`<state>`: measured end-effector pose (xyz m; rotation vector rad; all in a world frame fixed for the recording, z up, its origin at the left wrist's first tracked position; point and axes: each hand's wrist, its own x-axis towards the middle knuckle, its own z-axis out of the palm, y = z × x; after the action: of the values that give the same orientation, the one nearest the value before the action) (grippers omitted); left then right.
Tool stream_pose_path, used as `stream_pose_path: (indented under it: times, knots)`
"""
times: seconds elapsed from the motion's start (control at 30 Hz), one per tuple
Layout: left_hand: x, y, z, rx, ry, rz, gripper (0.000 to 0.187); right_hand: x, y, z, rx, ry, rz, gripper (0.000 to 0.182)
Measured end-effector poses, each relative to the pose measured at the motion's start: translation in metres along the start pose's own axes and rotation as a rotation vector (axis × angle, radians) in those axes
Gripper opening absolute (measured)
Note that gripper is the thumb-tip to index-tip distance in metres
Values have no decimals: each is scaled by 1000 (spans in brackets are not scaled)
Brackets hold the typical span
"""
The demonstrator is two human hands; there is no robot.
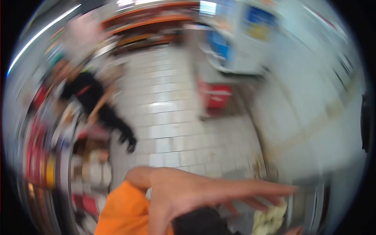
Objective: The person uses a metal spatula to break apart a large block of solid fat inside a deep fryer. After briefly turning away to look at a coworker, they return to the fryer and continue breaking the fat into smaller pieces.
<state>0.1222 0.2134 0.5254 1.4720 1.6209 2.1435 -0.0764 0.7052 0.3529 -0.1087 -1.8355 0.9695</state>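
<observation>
My left hand (196, 192) reaches across the bottom of the view from an orange sleeve (121, 211). Its fingers are stretched out to the right, and I see nothing held in it. Below the fingertips is a pale yellow, crumpled-looking thing (270, 220), too blurred to name. At the bottom edge, a small skin-toned patch looks like part of my right hand (294, 231); its fingers are mostly out of frame. Dark cloth (201, 222) shows beneath the left hand.
A person in black (90, 94) leans by cluttered shelves (39, 152) at the left. Light floor tiles (162, 117) run down the middle. A white and blue machine (244, 43) stands above a red box (217, 96). Orange shelving (152, 19) spans the back; a pale wall is at right.
</observation>
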Motion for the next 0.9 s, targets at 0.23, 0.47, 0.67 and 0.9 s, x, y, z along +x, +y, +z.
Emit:
stream_pose_path:
  times: [0.23, 0.47, 0.67, 0.9]
  knots:
    - [-104, -284, -55, 134, 275, -1231, 57, 8, -46, -141, 565, 78, -5, 32]
    - [-291, -462, 12, -82, 5, -1875, 80, 27, -70, -183, 602, 129, -23, 31]
    - [-294, -457, 17, 69, -13, -2091, 78, 16, -8, -131, 593, 80, 213, 30]
    - [-275, -461, -7, 85, 507, -1672, 68, -11, 72, -68, 441, 12, 484, 21]
